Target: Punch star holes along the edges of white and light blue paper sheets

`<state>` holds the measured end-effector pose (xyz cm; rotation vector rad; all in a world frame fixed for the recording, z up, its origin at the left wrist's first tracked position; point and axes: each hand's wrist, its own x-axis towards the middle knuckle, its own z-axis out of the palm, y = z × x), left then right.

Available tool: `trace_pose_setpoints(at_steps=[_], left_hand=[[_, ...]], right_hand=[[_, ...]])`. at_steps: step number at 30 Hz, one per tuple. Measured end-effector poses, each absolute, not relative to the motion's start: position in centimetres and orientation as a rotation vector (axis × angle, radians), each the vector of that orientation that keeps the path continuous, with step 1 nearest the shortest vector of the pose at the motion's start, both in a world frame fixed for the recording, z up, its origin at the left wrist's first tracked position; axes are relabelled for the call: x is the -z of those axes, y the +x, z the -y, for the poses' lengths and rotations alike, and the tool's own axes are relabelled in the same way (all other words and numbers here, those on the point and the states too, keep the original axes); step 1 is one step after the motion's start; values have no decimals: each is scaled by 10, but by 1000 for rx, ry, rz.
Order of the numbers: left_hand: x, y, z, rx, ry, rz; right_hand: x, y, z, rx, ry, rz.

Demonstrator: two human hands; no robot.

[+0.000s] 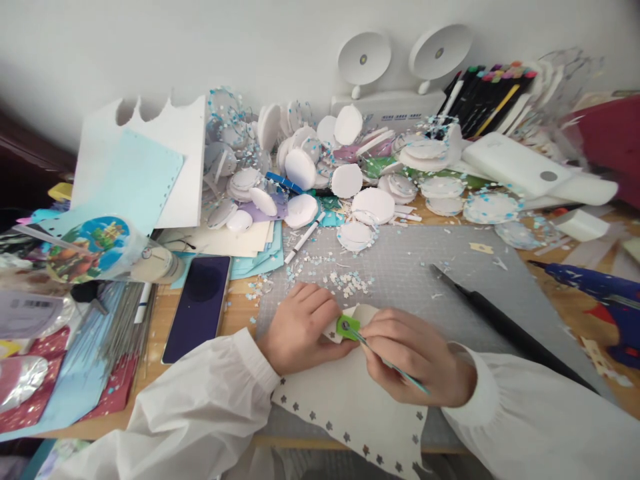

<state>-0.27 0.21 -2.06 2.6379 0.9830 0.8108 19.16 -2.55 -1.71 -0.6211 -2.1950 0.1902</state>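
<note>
My left hand (303, 327) is closed around a small lime-green craft punch (347, 327), thumb below it. The punch sits on the edge of a cream paper sheet (345, 407), whose borders carry flower-shaped cut-outs. My right hand (417, 353) pinches a thin teal tool (400, 375), possibly tweezers, and its tip meets the punch's round opening. Part of the sheet curls up behind the punch. Tiny white and blue paper flowers (350, 283) lie scattered on the grey cutting mat (400, 260) just beyond my hands.
Black pointed tweezers (500, 317) lie right of my right hand, with a blue glue gun (595, 280) farther right. A phone (197, 310) and a lidded cup (95, 247) are at left. White discs and beaded wire rings (355, 235) pile up behind, before a white double lamp (390, 107).
</note>
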Motion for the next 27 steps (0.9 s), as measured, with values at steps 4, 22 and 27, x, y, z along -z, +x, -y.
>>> trace_pose_setpoints(at_steps=[4, 22, 27], left_hand=[[21, -3, -2, -834, 2623, -978], [22, -3, -1, -858, 2687, -1039], [23, -3, -1, -861, 2686, -1036]], right_hand=[[19, 191, 27, -325, -641, 2102], [21, 190, 28, -298, -698, 2116], [20, 185, 29, -497, -753, 1947]])
